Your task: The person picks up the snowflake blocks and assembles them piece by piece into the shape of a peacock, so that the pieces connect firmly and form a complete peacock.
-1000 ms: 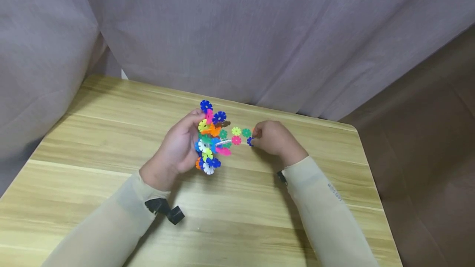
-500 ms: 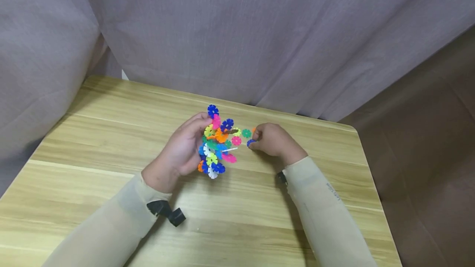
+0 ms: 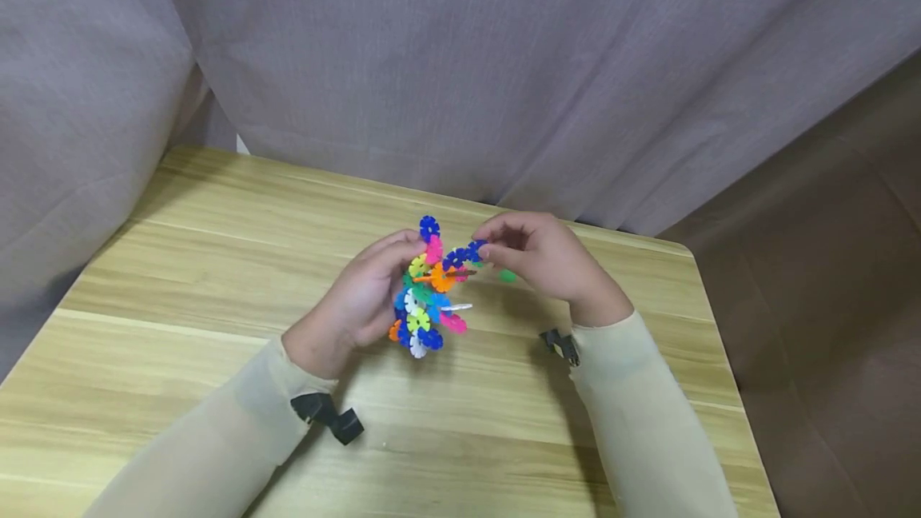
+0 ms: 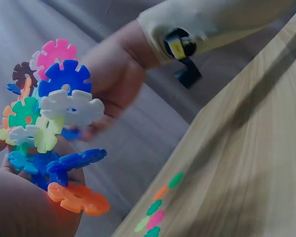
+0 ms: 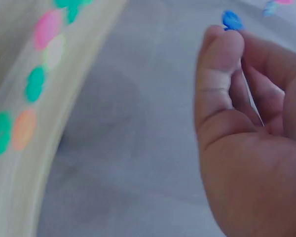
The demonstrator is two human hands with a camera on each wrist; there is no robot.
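A plain home-like room is suggested: a light wooden table (image 3: 180, 278) is set against grey curtains (image 3: 460, 70) hung behind its far edge, with brown flooring (image 3: 827, 262) seen past its right edge.

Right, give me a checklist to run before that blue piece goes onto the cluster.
1. Left hand grips the snowflake cluster: ok.
2. Right hand pinches the blue piece at the fingertips: ok.
3. Blue piece close to the cluster's upper right side: ok.
4. Piece's slot lined up with a cluster slot: cannot tell, too blurred.
5. Cluster lifted off the table: ok.
6. Spare pieces lie on the table: ok.
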